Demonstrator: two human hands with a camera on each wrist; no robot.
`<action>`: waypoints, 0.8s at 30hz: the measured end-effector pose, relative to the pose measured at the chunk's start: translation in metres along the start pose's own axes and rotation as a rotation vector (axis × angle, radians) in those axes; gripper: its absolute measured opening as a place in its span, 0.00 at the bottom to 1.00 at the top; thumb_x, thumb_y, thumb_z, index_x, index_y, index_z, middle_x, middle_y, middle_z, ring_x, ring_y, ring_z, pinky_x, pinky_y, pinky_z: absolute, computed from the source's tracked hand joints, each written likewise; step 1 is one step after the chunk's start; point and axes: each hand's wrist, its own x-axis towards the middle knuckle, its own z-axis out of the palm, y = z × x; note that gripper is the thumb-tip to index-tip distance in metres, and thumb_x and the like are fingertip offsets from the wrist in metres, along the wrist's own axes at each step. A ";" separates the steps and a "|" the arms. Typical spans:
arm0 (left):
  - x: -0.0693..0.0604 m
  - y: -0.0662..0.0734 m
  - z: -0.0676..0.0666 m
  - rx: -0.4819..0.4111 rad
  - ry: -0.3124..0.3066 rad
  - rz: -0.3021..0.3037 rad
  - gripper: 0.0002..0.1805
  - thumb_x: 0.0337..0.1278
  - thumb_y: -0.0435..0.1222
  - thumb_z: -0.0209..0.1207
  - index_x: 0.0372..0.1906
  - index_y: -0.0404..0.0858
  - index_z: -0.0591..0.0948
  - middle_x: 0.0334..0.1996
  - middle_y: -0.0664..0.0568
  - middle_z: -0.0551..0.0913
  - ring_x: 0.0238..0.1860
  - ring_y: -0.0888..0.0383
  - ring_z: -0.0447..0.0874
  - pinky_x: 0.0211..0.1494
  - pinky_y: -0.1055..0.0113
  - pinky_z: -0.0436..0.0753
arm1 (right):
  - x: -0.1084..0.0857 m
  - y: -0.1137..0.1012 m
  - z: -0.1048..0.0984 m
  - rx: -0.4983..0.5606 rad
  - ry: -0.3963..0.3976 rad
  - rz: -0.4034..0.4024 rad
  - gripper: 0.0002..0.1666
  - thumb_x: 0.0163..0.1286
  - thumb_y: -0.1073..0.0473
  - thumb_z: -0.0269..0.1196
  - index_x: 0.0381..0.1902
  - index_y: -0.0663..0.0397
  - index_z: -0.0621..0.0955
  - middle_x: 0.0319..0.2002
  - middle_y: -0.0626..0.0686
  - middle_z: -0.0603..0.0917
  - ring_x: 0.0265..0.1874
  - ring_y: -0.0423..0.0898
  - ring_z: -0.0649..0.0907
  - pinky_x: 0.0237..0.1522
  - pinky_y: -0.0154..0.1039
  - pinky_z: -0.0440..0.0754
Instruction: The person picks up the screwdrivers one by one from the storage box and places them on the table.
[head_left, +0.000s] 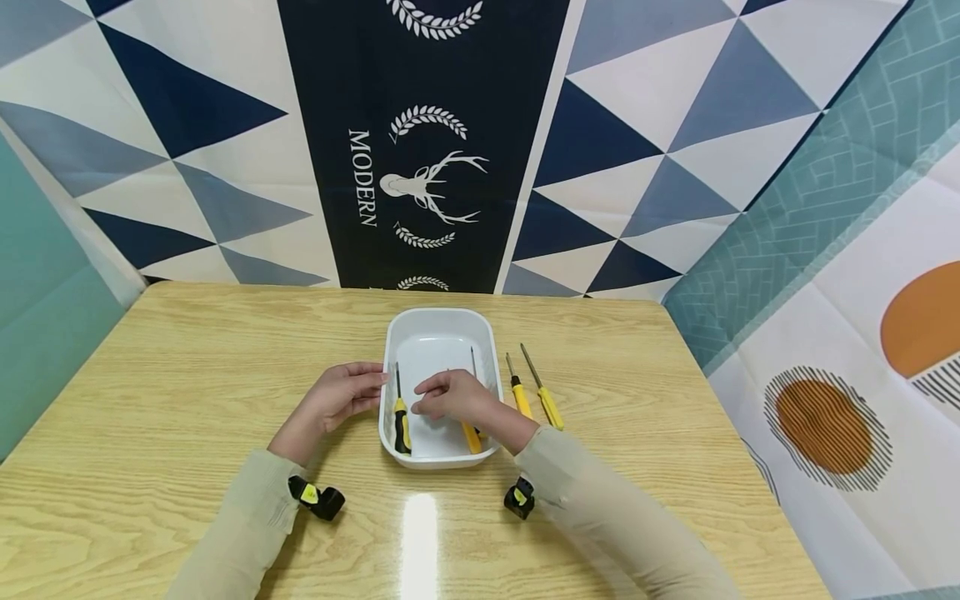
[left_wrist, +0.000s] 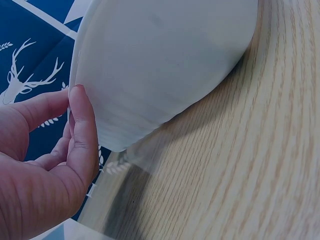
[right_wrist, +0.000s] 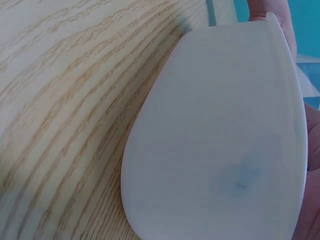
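Observation:
A white rectangular plastic tray [head_left: 442, 317] stands on the table. My left hand [head_left: 347, 396] pinches its left rim; the left wrist view shows the thumb and fingers [left_wrist: 82, 120] at that edge. Over the tray's inside hovers my right hand [head_left: 453, 397], fingers loosely bent, nothing visible between them. In the tray, a black-and-yellow screwdriver [head_left: 402, 425] lies along the left wall. Another screwdriver [head_left: 471, 437] with a yellow-orange handle lies at the right, partly hidden under my right hand. In the right wrist view the tray's outer wall [right_wrist: 215, 125] hides most of that hand.
Right of the tray, two screwdrivers lie on the wooden table [head_left: 187, 392]: one yellow-and-black-handled [head_left: 519, 396], partly covered by the right forearm, and one yellow-handled [head_left: 551, 407]. A patterned cloth [head_left: 420, 192] hangs behind the table. Small black devices are strapped at both wrists.

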 end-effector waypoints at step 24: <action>0.001 -0.001 -0.001 0.001 -0.008 0.003 0.30 0.63 0.35 0.56 0.64 0.23 0.62 0.31 0.57 0.80 0.31 0.66 0.80 0.38 0.75 0.83 | 0.004 0.002 0.010 0.016 -0.028 0.011 0.20 0.56 0.54 0.69 0.45 0.54 0.82 0.33 0.49 0.84 0.29 0.44 0.83 0.34 0.35 0.82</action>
